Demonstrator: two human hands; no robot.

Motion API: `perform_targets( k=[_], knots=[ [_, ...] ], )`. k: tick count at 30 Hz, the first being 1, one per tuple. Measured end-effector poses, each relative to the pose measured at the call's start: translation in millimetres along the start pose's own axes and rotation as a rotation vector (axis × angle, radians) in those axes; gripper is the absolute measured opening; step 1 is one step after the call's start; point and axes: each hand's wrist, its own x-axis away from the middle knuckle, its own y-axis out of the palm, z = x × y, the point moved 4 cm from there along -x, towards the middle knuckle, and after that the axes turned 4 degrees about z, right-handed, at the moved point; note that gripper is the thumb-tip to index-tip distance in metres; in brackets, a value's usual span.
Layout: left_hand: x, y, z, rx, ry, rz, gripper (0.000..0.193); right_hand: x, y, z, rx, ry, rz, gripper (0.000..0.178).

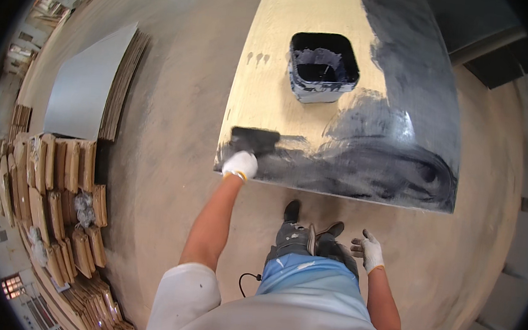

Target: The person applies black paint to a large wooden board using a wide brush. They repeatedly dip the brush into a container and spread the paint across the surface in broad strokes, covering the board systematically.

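Observation:
My left hand (pixel 240 163), in a white knit glove with a yellow cuff, is closed on a dark flat rectangular spreading pad (pixel 254 139), blurred by motion. The pad rests at the near left corner of a pale wooden panel (pixel 264 84). Wet black coating (pixel 375 167) covers the panel's near edge and right side in streaks. A square black bucket (pixel 323 86), its sides smeared and dark liquid inside, stands on the bare wood beyond the pad. Low at my right side hangs my right hand (pixel 369 251), also gloved, fingers apart and holding nothing.
To the left lies a stack of large grey-topped sheets (pixel 90 83). Nearer, brown wrapped bundles (pixel 63 192) are piled up, with more flat sheets (pixel 94 307) below. A dark panel (pixel 502 59) stands at the far right. My boots (pixel 292 210) are on the concrete floor (pixel 168 126) near the panel's edge.

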Motion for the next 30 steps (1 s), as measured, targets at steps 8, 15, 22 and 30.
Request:
perform_targets(
  k=[8,15,22,30],
  knots=[
    [65,47,128,-0.149,0.292,-0.084,0.047,23,-6,2,-0.103,-0.015,0.038,0.062],
    [31,78,193,-0.090,0.342,-0.001,0.048,32,-51,35,-0.282,0.049,0.188,0.060],
    [104,188,264,0.696,-0.023,-0.798,0.048,22,0,-37,-0.103,-0.153,-0.030,0.068],
    [127,211,332,0.626,-0.058,-1.006,0.040,-60,-9,-139,0.658,-0.242,0.090,0.072]
  ],
)
